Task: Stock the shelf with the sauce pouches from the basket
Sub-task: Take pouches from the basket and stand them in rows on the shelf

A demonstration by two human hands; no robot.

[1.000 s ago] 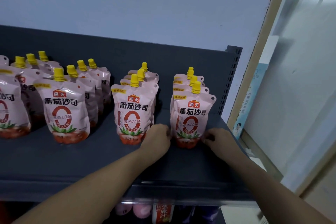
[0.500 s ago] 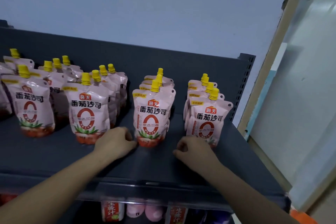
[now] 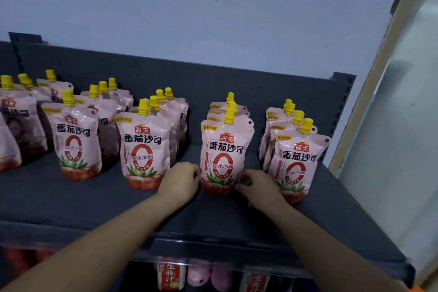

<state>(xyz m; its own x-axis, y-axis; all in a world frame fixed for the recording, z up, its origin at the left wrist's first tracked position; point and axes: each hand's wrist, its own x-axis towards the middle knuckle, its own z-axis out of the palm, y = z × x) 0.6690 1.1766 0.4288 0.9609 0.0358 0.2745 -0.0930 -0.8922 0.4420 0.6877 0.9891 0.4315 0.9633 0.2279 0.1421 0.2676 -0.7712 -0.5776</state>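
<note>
Pink sauce pouches with yellow caps stand in several rows on the dark grey shelf (image 3: 71, 199). Both hands are at the base of the front pouch (image 3: 224, 156) of the second row from the right. My left hand (image 3: 181, 181) has its fingers curled against the pouch's lower left edge. My right hand (image 3: 259, 187) pinches the lower right edge. The pouch stands upright. To its right is the last row, fronted by another pouch (image 3: 298, 161). The basket is not in view.
More pouch rows stand to the left, the nearest fronted by a pouch (image 3: 143, 149). The shelf's back panel and slotted upright (image 3: 341, 106) close the right end. Red-labelled packs (image 3: 170, 277) sit on the shelf below. A pale door frame (image 3: 379, 78) stands at the right.
Both hands left the rightmost row's front pouch and moved left to the neighbouring row. They have now closed in on its front pouch's base. My view shifted left too.
</note>
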